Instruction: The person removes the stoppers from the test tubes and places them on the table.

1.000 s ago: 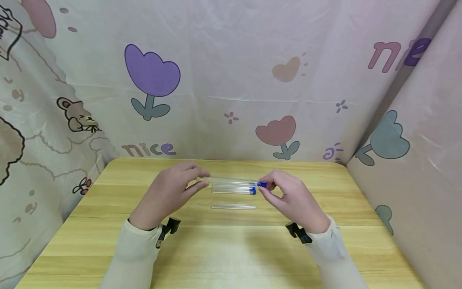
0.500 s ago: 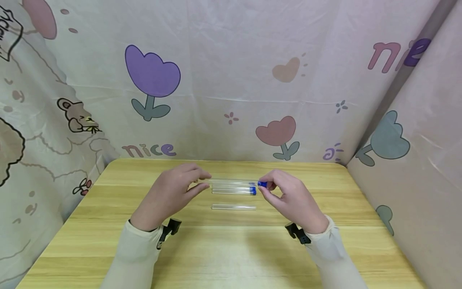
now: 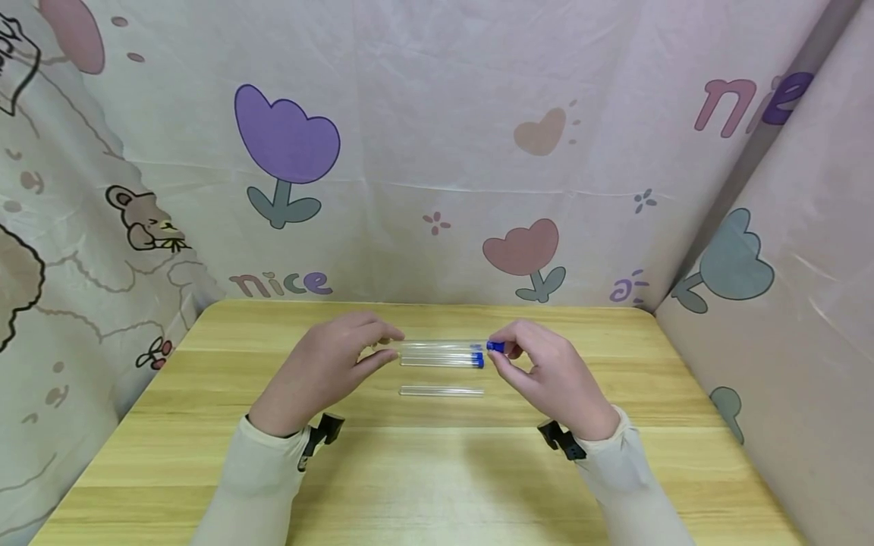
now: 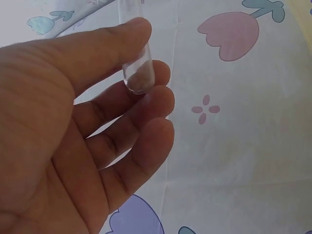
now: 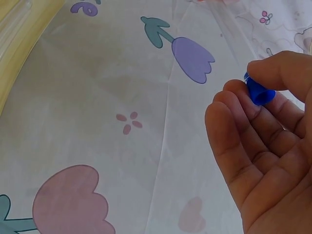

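Observation:
My left hand (image 3: 334, 368) pinches the rounded end of a clear test tube (image 3: 437, 343) between thumb and fingers. In the left wrist view, that tube's rounded tip (image 4: 139, 80) shows below the thumb. My right hand (image 3: 549, 371) pinches a small blue stopper (image 3: 495, 346) at the tube's other end. Its hollow outer end faces the camera in the right wrist view, where the stopper (image 5: 261, 92) sits between thumb and fingertips. Whether the stopper is inside the tube's mouth I cannot tell.
Just in front of the held tube, clear tubes with blue stoppers (image 3: 440, 359) lie side by side on the wooden table (image 3: 423, 485). Nearer to me lies a single tube (image 3: 441, 391) with no stopper visible. A printed curtain (image 3: 410, 152) hangs behind the table.
My left hand has shifted slightly to the right, and the tube now lies more level. The right hand stays almost in place, still pinching the stopper.

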The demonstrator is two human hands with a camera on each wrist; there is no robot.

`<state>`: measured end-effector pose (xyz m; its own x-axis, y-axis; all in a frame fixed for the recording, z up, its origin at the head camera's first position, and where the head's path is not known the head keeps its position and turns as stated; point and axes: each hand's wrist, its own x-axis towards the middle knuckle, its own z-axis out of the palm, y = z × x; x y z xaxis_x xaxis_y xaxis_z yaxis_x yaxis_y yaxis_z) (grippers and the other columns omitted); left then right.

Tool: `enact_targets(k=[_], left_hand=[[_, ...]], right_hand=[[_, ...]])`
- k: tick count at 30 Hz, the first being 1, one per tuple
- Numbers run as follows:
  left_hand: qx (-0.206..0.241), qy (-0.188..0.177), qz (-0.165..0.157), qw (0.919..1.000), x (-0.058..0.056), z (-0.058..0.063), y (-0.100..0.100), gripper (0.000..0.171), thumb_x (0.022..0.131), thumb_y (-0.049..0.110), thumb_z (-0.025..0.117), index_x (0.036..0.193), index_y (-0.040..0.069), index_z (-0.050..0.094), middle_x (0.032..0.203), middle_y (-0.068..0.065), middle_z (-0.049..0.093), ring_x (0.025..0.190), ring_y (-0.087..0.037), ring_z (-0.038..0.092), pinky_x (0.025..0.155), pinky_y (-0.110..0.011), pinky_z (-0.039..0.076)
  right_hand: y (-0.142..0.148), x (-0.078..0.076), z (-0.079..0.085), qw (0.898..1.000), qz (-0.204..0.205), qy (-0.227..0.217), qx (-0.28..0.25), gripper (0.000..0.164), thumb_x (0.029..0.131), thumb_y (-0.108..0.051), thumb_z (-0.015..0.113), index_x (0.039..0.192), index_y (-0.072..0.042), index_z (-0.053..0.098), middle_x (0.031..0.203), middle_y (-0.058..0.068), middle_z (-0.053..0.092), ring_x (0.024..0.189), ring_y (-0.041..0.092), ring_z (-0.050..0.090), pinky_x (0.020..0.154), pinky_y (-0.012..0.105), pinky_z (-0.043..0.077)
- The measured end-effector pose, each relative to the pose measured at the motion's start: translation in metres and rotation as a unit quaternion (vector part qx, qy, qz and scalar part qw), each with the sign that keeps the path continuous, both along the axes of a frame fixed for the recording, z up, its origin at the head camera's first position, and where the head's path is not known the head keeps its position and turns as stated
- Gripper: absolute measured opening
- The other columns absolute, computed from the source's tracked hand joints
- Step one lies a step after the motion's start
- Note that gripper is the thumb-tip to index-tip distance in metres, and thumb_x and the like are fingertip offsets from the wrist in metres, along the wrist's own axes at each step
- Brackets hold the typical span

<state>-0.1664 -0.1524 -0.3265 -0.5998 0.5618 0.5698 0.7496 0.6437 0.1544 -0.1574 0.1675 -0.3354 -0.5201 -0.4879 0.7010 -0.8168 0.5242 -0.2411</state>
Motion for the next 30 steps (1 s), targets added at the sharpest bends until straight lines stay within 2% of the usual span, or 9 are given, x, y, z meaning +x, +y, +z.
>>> enact_targets(k=[6, 16, 24, 27, 30], left_hand=[[-0.010, -0.012, 0.011, 0.9998, 0.001, 0.000, -0.001, 0.017, 0.090, 0.022, 0.082, 0.106, 0.018, 0.077, 0.100, 0.008, 0.075, 0.085, -0.005, 0.068, 0.072, -0.028, 0.057], [-0.034, -0.060, 0.015, 0.9975, 0.003, 0.001, 0.000, 0.014, 0.094, 0.023, 0.079, 0.107, 0.019, 0.079, 0.097, 0.011, 0.076, 0.081, 0.000, 0.067, 0.073, -0.026, 0.057], [-0.043, -0.105, 0.025, 0.9932, 0.001, 0.000, -0.002, 0.012, 0.096, 0.019, 0.076, 0.108, 0.018, 0.079, 0.101, 0.009, 0.076, 0.086, -0.005, 0.069, 0.078, -0.031, 0.059], [-0.053, -0.139, 0.037, 0.9881, -0.006, -0.008, -0.001, 0.013, 0.096, 0.021, 0.075, 0.108, 0.018, 0.079, 0.099, 0.010, 0.075, 0.083, -0.004, 0.067, 0.078, -0.033, 0.058], [-0.063, -0.177, 0.054, 0.9806, -0.018, -0.027, 0.003, 0.013, 0.097, 0.024, 0.075, 0.107, 0.018, 0.079, 0.098, 0.011, 0.074, 0.082, -0.004, 0.065, 0.079, -0.033, 0.057]], right_hand=[[-0.002, 0.001, 0.001, 1.000, 0.002, -0.017, 0.003, 0.009, 0.094, -0.008, 0.073, 0.101, -0.010, 0.068, 0.092, -0.003, 0.069, 0.079, 0.010, 0.063, 0.069, 0.028, 0.058], [0.000, 0.002, 0.001, 1.000, -0.007, -0.014, 0.009, 0.011, 0.091, -0.008, 0.075, 0.098, -0.012, 0.068, 0.092, -0.004, 0.070, 0.077, 0.008, 0.062, 0.065, 0.029, 0.058], [0.007, 0.007, 0.005, 0.999, -0.009, -0.031, 0.015, 0.013, 0.088, -0.011, 0.080, 0.094, -0.016, 0.069, 0.090, -0.009, 0.069, 0.075, 0.010, 0.063, 0.065, 0.027, 0.057], [0.009, 0.008, 0.006, 0.999, -0.016, -0.028, 0.014, 0.014, 0.087, -0.010, 0.081, 0.093, -0.016, 0.069, 0.090, -0.009, 0.069, 0.076, 0.010, 0.062, 0.064, 0.028, 0.056], [0.010, 0.008, 0.007, 0.999, -0.020, -0.025, 0.013, 0.015, 0.087, -0.009, 0.080, 0.093, -0.016, 0.069, 0.089, -0.009, 0.068, 0.078, 0.009, 0.061, 0.064, 0.028, 0.056]])
